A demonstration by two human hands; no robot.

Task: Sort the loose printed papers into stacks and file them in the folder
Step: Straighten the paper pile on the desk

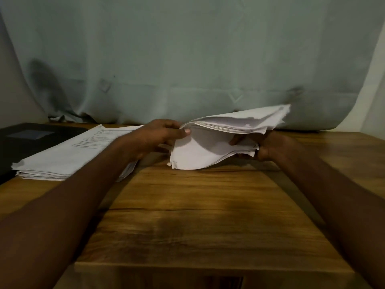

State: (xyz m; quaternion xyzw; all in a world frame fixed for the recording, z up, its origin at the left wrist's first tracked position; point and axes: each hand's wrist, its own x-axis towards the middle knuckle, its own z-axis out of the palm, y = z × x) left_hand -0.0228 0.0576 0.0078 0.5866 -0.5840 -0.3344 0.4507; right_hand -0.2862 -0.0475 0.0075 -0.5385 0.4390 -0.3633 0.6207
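Fingers of the left hand [160, 133] curl round the near left edge of a thick bundle of loose papers [218, 138], the thumb lying flat on top of a lower sheet and the other fingertips tucked behind the lifted upper part. Across from them, the right hand [268, 146] grips the bundle's right edge, its thumb pushed in between the sheets and the remaining fingers wrapped beneath. Between the two grips the bundle gapes open like a mouth: the upper sheets arch up and away toward the far right, while the lower sheets sag, their near left corner touching the wooden table [198, 205].

Just to the left of the left hand's knuckles, partly hidden under the wrist and forearm, a flat stack of printed pages [68, 153] lies on the table, lines of text showing on its top sheet; the print is too blurred to read. Farther left of that stack, and partly under it, sits a dark folder [25, 140] with a paler rectangular label on its cover. Beyond the fingers, behind everything, a pale grey-green cloth [187, 59] hangs as a backdrop, its hem bunching on the table's far edge.
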